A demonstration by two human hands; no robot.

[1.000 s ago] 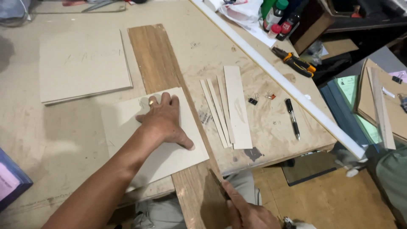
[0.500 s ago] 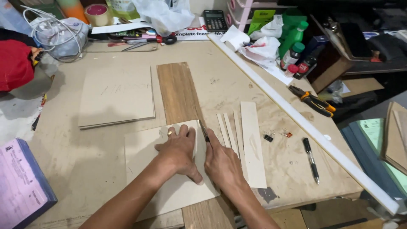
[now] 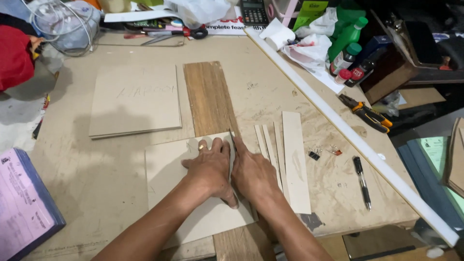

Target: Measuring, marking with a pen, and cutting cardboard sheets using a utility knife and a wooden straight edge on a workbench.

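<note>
My left hand (image 3: 210, 166) lies flat, fingers spread, on a beige cardboard sheet (image 3: 164, 169), pinning it down close to its right edge. The sheet rests partly over a long brown wooden plank (image 3: 208, 96). Pressed against the left hand, my right hand (image 3: 253, 176) grips a thin dark cutter knife (image 3: 232, 140). Its tip touches the top right edge of the sheet. Several cut cardboard strips (image 3: 295, 159) lie just right of that hand.
A second beige board (image 3: 135, 99) lies at the upper left. A black pen (image 3: 361, 181), binder clips (image 3: 314, 155) and pliers (image 3: 367, 113) are to the right, near a long white rail (image 3: 338, 121). A pink pad (image 3: 21, 203) sits at the left edge; bottles (image 3: 348, 36) and clutter line the back.
My right hand came up from below the table edge and now sits beside the left hand with the knife at the sheet's edge. The left hand has stayed on the sheet.
</note>
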